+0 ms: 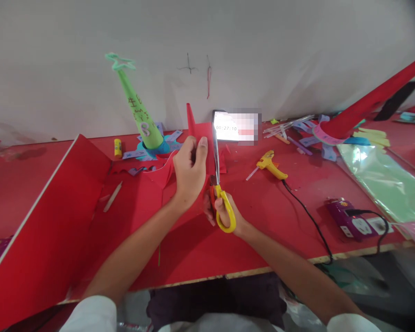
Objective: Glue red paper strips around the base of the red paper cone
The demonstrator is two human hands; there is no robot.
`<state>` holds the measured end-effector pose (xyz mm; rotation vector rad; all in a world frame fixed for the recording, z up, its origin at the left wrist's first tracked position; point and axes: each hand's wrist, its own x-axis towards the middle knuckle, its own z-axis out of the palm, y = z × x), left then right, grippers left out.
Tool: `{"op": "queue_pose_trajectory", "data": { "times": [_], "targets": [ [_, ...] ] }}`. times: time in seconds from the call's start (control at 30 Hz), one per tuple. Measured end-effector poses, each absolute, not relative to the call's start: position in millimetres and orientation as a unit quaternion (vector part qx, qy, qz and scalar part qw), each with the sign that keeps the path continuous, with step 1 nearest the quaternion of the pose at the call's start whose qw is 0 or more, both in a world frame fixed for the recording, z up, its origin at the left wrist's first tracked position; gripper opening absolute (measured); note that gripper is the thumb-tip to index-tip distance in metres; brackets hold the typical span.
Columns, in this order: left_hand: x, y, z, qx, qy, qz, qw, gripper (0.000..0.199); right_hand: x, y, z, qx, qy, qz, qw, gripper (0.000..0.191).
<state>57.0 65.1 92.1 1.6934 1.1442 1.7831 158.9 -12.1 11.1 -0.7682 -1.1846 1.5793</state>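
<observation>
My left hand (190, 169) is closed on a piece of red paper (203, 133), which stands up above the table with a rolled or folded part rising at its left. My right hand (224, 213) grips scissors (225, 208) with a yellow handle and an orange-red one. Their blades point up along the right edge of the red paper, just right of my left fingers. More red paper (152, 196) spreads on the table beneath and to the left of my left hand.
A green paper cone (138, 108) stands behind left, a red cone (363, 103) at right. A lit phone (228, 127) leans on the wall. A yellow glue gun (271, 165) with its cord, a purple socket box (349, 219) and plastic packets (383, 180) lie right. A red board (51, 207) stands left.
</observation>
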Motion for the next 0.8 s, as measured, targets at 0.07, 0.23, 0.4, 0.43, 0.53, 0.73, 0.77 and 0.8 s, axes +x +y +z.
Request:
{"op": "queue_pose_trajectory", "data": {
  "times": [0.07, 0.23, 0.4, 0.43, 0.53, 0.73, 0.77, 0.8],
  "targets": [
    [58, 64, 93, 0.605, 0.414, 0.643, 0.220, 0.058, 159, -13, 11, -0.312, -0.491, 0.649, 0.490, 0.075],
    [60, 62, 94, 0.598, 0.415, 0.645, 0.232, 0.058, 158, -14, 8, -0.292, -0.495, 0.647, 0.501, 0.070],
    [61, 60, 92, 0.602, 0.411, 0.644, 0.232, 0.056, 158, -15, 6, -0.299, -0.498, 0.647, 0.494, 0.071],
    [61, 60, 91, 0.603, 0.410, 0.644, 0.230, 0.055, 158, -15, 6, -0.300, -0.496, 0.648, 0.494, 0.072],
    [61, 61, 90, 0.604, 0.411, 0.644, 0.227, 0.056, 158, -13, 7, -0.301, -0.489, 0.649, 0.499, 0.072],
    [53, 69, 95, 0.600, 0.414, 0.656, 0.194, 0.059, 158, -11, 5, -0.276, -0.496, 0.656, 0.497, 0.076],
    [51, 71, 97, 0.597, 0.413, 0.663, 0.185, 0.059, 158, -11, 5, -0.274, -0.503, 0.657, 0.490, 0.076],
    [49, 72, 99, 0.594, 0.411, 0.668, 0.178, 0.059, 158, -11, 6, -0.276, -0.511, 0.656, 0.483, 0.076]
  ]
}}
